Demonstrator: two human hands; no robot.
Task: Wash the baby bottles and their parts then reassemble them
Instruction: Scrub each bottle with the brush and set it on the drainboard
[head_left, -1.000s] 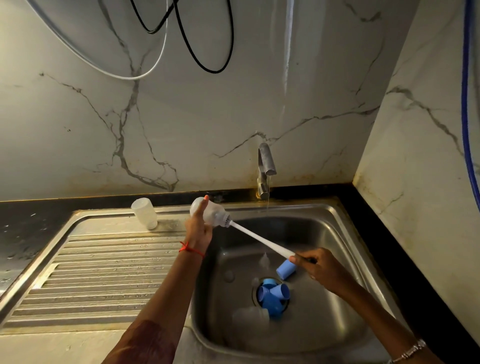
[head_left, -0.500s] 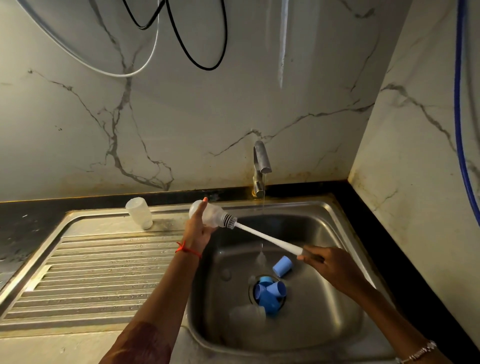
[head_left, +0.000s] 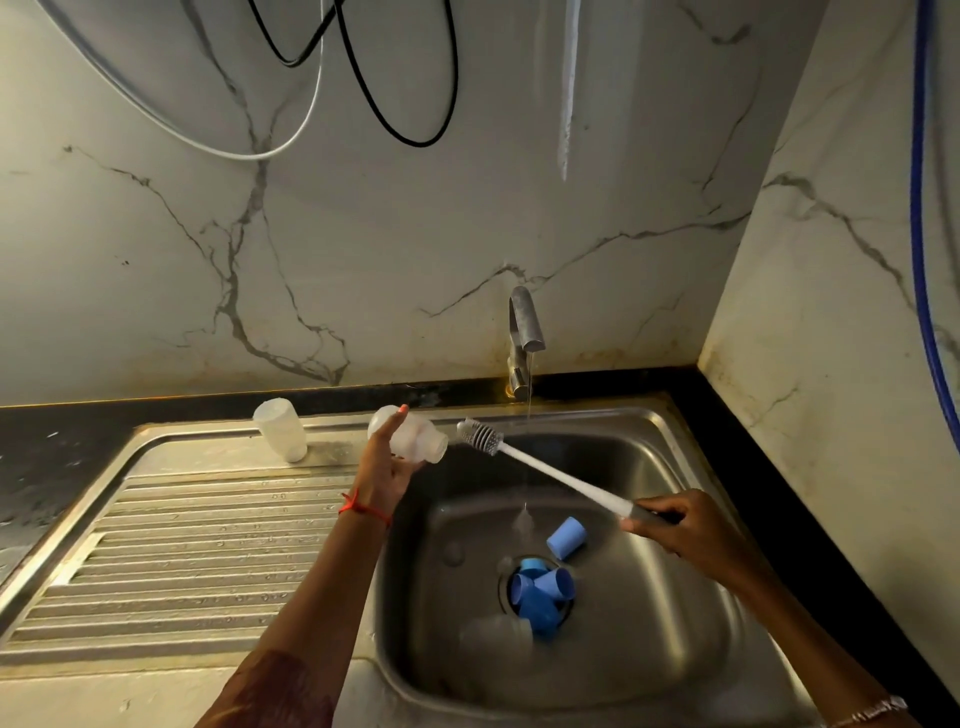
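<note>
Arms reach forward, left hand (head_left: 387, 465) raised, right hand (head_left: 675, 530) lower, both gripping

Cannot count blue parts (head_left: 540, 595) heaped on the drain (head_left: 503, 584), resolve the blurred clear bottle (head_left: 496, 636) beside it, or see the end of the brush (head_left: 561, 475) inside the right hand (head_left: 675, 530).

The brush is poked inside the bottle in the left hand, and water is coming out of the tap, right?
Not quite. The head view shows the bottle brush outside the baby bottle, its bristles just beside the open mouth. The rest is right: the left hand holds that bottle and a thin stream of water runs from the tap.
</note>
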